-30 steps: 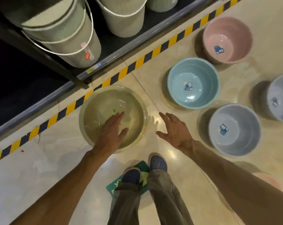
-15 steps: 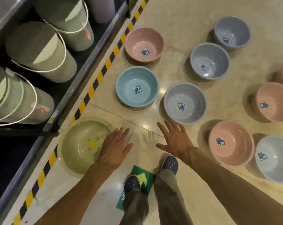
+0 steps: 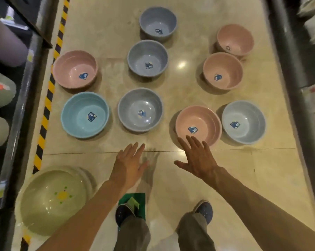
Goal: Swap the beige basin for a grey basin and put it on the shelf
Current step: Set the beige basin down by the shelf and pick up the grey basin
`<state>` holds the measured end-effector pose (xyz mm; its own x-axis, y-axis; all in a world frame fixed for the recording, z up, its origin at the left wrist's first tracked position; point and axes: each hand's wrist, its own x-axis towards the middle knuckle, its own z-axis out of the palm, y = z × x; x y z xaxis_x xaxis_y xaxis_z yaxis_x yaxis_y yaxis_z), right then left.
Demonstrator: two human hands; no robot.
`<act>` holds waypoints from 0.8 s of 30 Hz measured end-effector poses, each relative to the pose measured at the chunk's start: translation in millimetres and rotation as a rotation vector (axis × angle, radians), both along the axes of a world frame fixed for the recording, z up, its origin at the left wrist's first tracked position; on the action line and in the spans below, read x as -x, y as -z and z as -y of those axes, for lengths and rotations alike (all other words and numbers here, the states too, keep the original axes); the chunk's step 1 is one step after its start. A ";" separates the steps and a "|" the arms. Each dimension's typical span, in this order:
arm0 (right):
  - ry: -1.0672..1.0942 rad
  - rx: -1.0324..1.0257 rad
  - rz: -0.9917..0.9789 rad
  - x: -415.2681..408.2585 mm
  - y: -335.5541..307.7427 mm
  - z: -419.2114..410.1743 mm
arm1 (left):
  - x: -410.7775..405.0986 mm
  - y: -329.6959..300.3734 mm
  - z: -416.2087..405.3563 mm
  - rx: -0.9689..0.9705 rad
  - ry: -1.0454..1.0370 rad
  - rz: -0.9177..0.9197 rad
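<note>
The beige basin point(image 3: 51, 200) with a yellow sticker sits on the floor at the lower left, beside the striped floor tape. Three grey basins stand in a column ahead: the nearest grey basin point(image 3: 140, 109), a middle one point(image 3: 147, 57) and a far one point(image 3: 158, 22). My left hand point(image 3: 128, 165) hovers flat and empty over the floor, just below the nearest grey basin. My right hand point(image 3: 196, 158) is spread and empty, its fingertips close to the rim of a pink basin point(image 3: 198, 124). The dark shelf point(image 3: 17, 98) runs along the left edge.
More basins stand on the tiled floor: a blue one point(image 3: 85, 115), pink ones point(image 3: 75, 68) point(image 3: 222, 69) point(image 3: 235, 39), and a pale blue-grey one point(image 3: 243, 121). Buckets lie on the left shelf. Another rack point(image 3: 297, 87) lines the right side. My feet stand on a green floor sticker point(image 3: 135, 201).
The view has swung right, away from the beige basin. Both hands moved off it toward the rows of basins; my left hand no longer covers the beige basin.
</note>
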<state>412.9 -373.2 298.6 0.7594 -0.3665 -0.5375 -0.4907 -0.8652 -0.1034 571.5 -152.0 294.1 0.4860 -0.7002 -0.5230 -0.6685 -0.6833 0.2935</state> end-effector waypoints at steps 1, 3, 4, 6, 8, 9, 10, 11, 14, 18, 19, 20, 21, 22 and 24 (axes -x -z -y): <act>0.029 -0.010 0.002 17.2 -3.3 14.6 | 10.6 -0.8 17.3 -0.009 0.021 0.006; 0.063 -0.024 -0.013 52.2 -11.4 46.4 | 34.1 -5.7 54.4 0.012 0.063 0.000; 0.072 -0.025 -0.016 68.9 -14.3 62.6 | 45.8 -5.7 71.0 0.035 0.085 0.000; 0.085 -0.010 -0.019 100.9 -20.1 96.8 | 70.1 -6.0 106.5 0.015 0.128 0.000; 0.117 -0.007 -0.026 132.4 -25.4 131.3 | 94.9 -8.0 144.7 -0.021 0.178 0.026; 0.147 -0.003 -0.023 148.1 -28.4 148.2 | 107.3 -10.8 164.3 -0.024 0.209 0.051; 0.183 0.006 -0.012 162.6 -31.4 164.2 | 118.9 -12.6 183.4 -0.030 0.238 0.058; 0.219 0.010 0.000 175.8 -34.5 179.3 | 130.5 -13.6 201.4 -0.025 0.259 0.059; 0.303 0.010 0.010 209.4 -42.3 220.0 | 161.2 -16.0 251.2 0.008 0.265 0.043; 0.327 0.020 -0.033 242.3 -42.7 264.5 | 190.0 -17.7 311.4 0.042 0.296 -0.001; 0.332 0.021 -0.050 247.9 -41.9 274.3 | 194.3 -15.8 325.3 0.054 0.310 -0.008; 0.336 0.025 -0.062 252.8 -40.4 283.7 | 198.0 -11.9 337.9 0.064 0.326 -0.017; 0.334 0.033 -0.074 256.4 -39.3 291.6 | 200.0 -7.7 348.3 0.060 0.338 -0.025; 0.338 0.031 -0.088 259.0 -38.2 300.8 | 200.5 -4.1 359.8 0.055 0.338 -0.038; 0.356 0.004 -0.108 261.3 -36.1 315.8 | 197.1 0.3 381.1 0.056 0.312 -0.071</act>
